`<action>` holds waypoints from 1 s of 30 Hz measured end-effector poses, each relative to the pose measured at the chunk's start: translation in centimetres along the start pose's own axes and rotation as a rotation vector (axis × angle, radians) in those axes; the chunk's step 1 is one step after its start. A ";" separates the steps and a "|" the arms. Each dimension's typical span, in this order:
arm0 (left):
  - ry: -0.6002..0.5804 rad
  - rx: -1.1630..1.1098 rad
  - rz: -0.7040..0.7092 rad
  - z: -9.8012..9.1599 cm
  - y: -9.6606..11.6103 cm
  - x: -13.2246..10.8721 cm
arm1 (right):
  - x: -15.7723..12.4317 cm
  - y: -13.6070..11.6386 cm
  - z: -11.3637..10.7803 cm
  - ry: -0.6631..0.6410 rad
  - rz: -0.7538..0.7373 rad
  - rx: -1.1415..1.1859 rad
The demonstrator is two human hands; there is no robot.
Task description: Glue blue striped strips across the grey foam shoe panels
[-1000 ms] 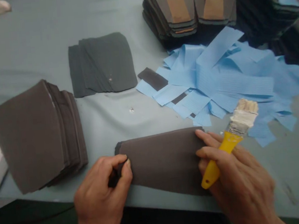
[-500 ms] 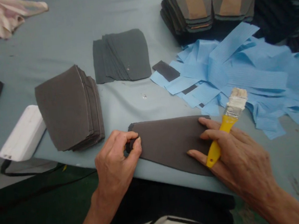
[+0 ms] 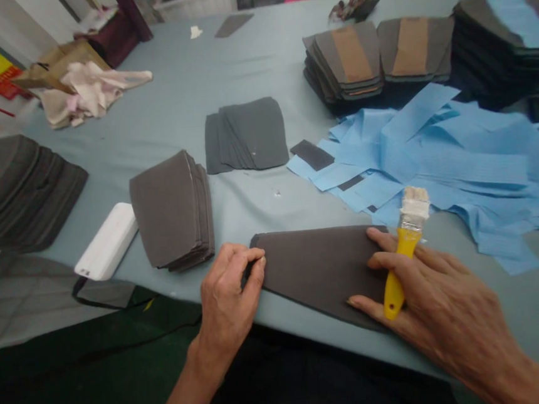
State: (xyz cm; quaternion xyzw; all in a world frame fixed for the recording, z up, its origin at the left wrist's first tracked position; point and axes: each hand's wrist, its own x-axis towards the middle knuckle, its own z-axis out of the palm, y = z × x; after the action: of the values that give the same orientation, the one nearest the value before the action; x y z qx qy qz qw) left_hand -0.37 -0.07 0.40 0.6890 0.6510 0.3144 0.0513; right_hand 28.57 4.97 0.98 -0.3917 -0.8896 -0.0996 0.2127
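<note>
A dark grey fabric panel lies flat along the table's front edge. At its left end, my left hand pinches the panel's edge between thumb and fingers. Over the right end rests my right hand, thumb and fingertips on the cloth. Tucked in that same hand is a paintbrush with a yellow handle, its whitish bristles pointing away from me. What lies under my right palm is hidden.
Left of the panel stand a stack of dark panels, a white power bank-like box with a black cable, and a taller dark stack. Grey pieces lie beyond. Blue strips spread at right, before stacks with tan bands.
The camera view has tilted up and shows more of the far table. My left fingers have closed further over the panel's left edge. The right hand still holds the paintbrush on the panel.
</note>
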 end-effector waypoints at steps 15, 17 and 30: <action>-0.240 0.198 0.353 2.9 5.3 1.7 | -0.2 -0.2 0.0 -0.037 0.033 0.011; -0.242 0.245 0.344 3.2 4.9 1.4 | -0.2 -0.2 0.0 -0.048 0.043 0.021; -0.170 0.249 0.355 3.9 4.4 0.9 | 1.9 -3.0 -0.5 -0.037 0.143 0.186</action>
State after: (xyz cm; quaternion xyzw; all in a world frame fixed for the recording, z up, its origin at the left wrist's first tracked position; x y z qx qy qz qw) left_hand 5.38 1.47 -0.30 0.8177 0.5468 0.1767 -0.0353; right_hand 25.38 4.03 2.25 -0.4345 -0.8685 0.0059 0.2384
